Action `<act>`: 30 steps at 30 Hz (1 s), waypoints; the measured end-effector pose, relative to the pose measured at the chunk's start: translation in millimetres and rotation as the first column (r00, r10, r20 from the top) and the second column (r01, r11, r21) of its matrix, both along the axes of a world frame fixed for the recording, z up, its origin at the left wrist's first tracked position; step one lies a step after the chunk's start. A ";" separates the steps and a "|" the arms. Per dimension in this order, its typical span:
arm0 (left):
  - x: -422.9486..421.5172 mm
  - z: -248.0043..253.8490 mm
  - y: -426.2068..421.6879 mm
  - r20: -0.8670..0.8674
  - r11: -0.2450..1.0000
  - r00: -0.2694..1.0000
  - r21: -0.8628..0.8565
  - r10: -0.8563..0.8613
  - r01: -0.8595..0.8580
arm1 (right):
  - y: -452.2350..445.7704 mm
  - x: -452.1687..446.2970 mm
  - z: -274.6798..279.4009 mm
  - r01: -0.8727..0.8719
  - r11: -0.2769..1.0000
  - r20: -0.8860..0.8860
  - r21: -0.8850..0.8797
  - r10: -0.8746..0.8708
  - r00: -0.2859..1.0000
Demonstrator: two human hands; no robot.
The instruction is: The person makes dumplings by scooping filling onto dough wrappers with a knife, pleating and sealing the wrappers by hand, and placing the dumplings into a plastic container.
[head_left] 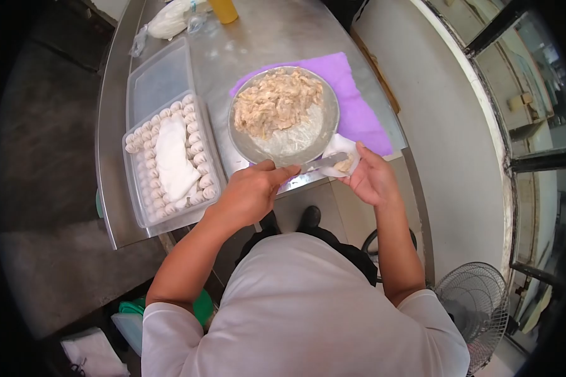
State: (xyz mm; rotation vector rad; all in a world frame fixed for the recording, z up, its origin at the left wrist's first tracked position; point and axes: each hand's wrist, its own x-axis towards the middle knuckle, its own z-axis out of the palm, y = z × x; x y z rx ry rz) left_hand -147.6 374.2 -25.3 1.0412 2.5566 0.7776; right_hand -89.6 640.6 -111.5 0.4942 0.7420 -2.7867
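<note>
My left hand (253, 190) is closed round the handle of a flat metal spreader (324, 161), its index finger stretched along the top. The blade's tip touches a dab of pale filling (344, 164) on a thin white dumpling wrapper (344, 146). That wrapper lies cupped in the fingers of my right hand (374, 176), thumb at its edge. Just beyond both hands is a round metal bowl (338, 113) with a mound of minced filling (277, 100) mostly in its far part. Left of the bowl, a clear plastic container (138, 210) holds rows of pleated dumplings (199, 157).
A white cloth (175, 157) covers some dumplings. The container's lid (159, 78) lies beyond it. Under the bowl is a purple cloth (358, 107) on the steel table (217, 60). A yellow cup (223, 9) and a white bag (170, 20) stand farther back. A fan (475, 308) is at lower right.
</note>
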 end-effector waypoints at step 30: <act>13.7 -23.6 -46.4 0.985 0.348 0.148 0.172 -0.094 -0.922 | -105.8 -4.6 35.9 -0.137 0.774 -0.326 0.619 0.411 0.851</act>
